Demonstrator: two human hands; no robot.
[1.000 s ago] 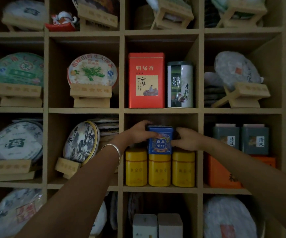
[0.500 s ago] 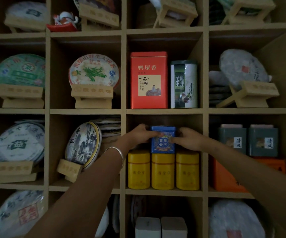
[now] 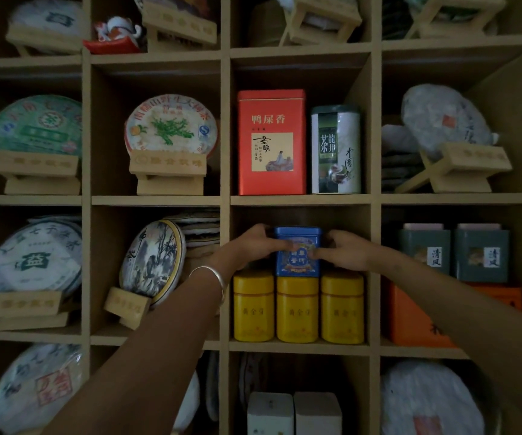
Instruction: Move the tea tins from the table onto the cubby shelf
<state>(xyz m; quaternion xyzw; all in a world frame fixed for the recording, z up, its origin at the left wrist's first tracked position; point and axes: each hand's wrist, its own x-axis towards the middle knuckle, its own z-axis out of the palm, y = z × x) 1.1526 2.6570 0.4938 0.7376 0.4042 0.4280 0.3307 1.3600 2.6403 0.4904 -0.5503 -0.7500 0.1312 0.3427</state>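
A small blue tea tin [image 3: 297, 243] stands upright on top of the middle one of three yellow tins [image 3: 297, 309] in a cubby of the wooden cubby shelf [image 3: 300, 200]. My left hand [image 3: 250, 246] grips its left side and my right hand [image 3: 344, 249] grips its right side, with fingertips across its front. A silver bangle is on my left wrist. In the cubby above stand a tall red tin [image 3: 271, 142] and a white and green round tin [image 3: 336, 149].
Wrapped tea cakes on wooden stands [image 3: 170, 130] fill the cubbies to the left. Two grey-green tins [image 3: 424, 251] sit on an orange box [image 3: 410, 315] in the cubby to the right. White boxes [image 3: 294, 412] stand in the cubby below.
The blue tin has stayed on the yellow tins with both hands on it. The view has shifted slightly; my fingers have slid a little across its front.
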